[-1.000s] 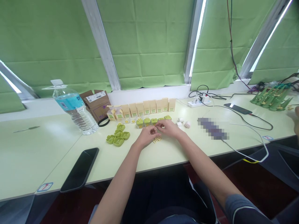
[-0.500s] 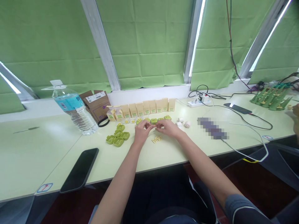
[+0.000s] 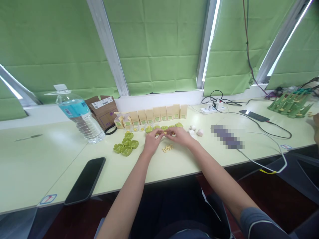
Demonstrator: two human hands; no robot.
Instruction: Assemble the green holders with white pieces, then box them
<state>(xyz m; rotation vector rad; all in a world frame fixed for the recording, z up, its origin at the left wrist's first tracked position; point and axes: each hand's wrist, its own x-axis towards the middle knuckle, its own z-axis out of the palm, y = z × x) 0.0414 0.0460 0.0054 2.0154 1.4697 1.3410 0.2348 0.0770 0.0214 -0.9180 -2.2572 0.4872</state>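
My left hand [image 3: 152,140] and my right hand [image 3: 179,136] meet above the middle of the table, fingertips pinched together around a small yellow piece [image 3: 164,133]. Its exact kind is too small to make out. Just below them lie several thin yellow ring-like pieces [image 3: 167,148]. Behind my fingers runs a row of green moulded pieces [image 3: 178,125], partly hidden by my hands. Left of my left hand sits a cluster of hollow green pieces [image 3: 126,151]. A few white rounded pieces [image 3: 199,132] rest right of my right hand.
Small beige boxes [image 3: 156,114] line the back, beside a brown carton [image 3: 103,111] and a large water bottle [image 3: 81,116]. A black phone [image 3: 86,181] lies front left. To the right are a power strip [image 3: 212,110], cables, another phone [image 3: 254,115] and green spiky parts [image 3: 290,104].
My fingertips have shifted slightly and a small yellow piece now shows between them. The things on the table stay where they were.
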